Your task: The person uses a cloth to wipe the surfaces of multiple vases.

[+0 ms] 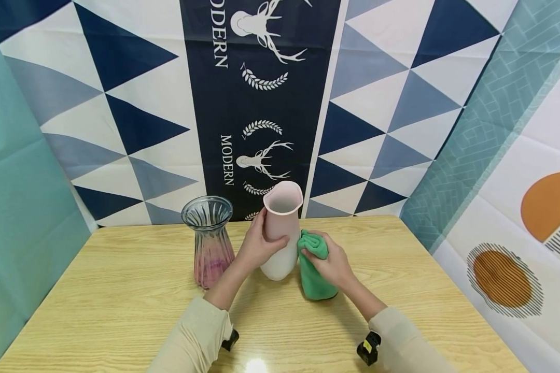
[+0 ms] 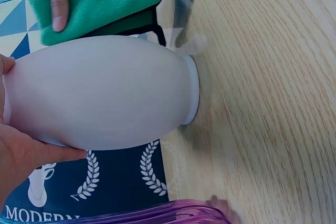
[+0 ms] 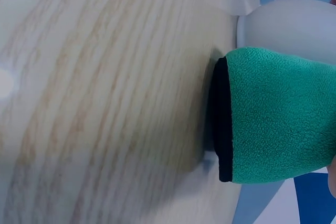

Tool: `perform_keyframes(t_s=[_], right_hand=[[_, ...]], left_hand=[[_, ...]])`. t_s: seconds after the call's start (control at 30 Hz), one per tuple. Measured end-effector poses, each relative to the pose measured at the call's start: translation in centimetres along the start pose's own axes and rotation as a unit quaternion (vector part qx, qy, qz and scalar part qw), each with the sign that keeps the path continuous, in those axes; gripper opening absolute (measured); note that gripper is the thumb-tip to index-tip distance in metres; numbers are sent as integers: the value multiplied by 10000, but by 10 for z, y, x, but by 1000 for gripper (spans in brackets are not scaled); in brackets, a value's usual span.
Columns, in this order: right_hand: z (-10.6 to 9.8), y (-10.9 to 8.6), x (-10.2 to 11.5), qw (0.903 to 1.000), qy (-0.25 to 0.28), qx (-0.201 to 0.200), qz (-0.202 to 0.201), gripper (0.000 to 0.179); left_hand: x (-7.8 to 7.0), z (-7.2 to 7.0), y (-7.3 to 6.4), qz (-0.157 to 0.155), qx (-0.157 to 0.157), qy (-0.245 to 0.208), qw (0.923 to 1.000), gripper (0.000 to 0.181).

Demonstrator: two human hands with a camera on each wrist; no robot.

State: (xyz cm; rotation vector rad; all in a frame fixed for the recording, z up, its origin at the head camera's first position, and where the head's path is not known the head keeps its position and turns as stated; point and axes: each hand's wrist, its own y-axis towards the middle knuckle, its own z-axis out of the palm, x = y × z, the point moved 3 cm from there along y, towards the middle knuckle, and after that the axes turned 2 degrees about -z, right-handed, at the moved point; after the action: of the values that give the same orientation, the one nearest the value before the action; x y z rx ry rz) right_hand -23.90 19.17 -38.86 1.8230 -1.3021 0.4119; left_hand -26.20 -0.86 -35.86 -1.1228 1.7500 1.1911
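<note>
A white vase (image 1: 281, 261), pale pink toward its wavy rim, is near the middle of the table's far part. My left hand (image 1: 257, 244) grips it round its upper body, thumb across the front; the left wrist view shows the smooth side of the vase (image 2: 105, 93) and its base right at the tabletop. Beside it my right hand (image 1: 334, 263) holds a folded green cloth (image 1: 316, 282), pinched near its top. The cloth (image 3: 278, 114) hangs down with its black-edged hem toward the table and overlaps the vase in the right wrist view.
Left of the white vase stands a ribbed glass vase (image 1: 210, 248), bluish at its flared rim and pink-purple below. The light wooden table (image 1: 121, 311) ends against a patterned backdrop (image 1: 154, 119), with a teal panel (image 1: 23, 181) along its left side.
</note>
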Motion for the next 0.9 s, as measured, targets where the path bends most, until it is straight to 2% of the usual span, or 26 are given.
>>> perform_keyframes(t_s=[0.37, 0.67, 0.9], right_hand=[[-18, 23, 17, 9971, 272, -606, -370, 49], [-26, 42, 37, 9956, 456, -637, -517, 51], [-26, 47, 43, 9954, 546, -483, -629, 50]], left_hand=[[-1, 1, 0, 22, -26, 36, 10000, 89], [3, 1, 1, -39, 14, 79, 10000, 89], [2, 1, 1, -3, 25, 71, 10000, 89]])
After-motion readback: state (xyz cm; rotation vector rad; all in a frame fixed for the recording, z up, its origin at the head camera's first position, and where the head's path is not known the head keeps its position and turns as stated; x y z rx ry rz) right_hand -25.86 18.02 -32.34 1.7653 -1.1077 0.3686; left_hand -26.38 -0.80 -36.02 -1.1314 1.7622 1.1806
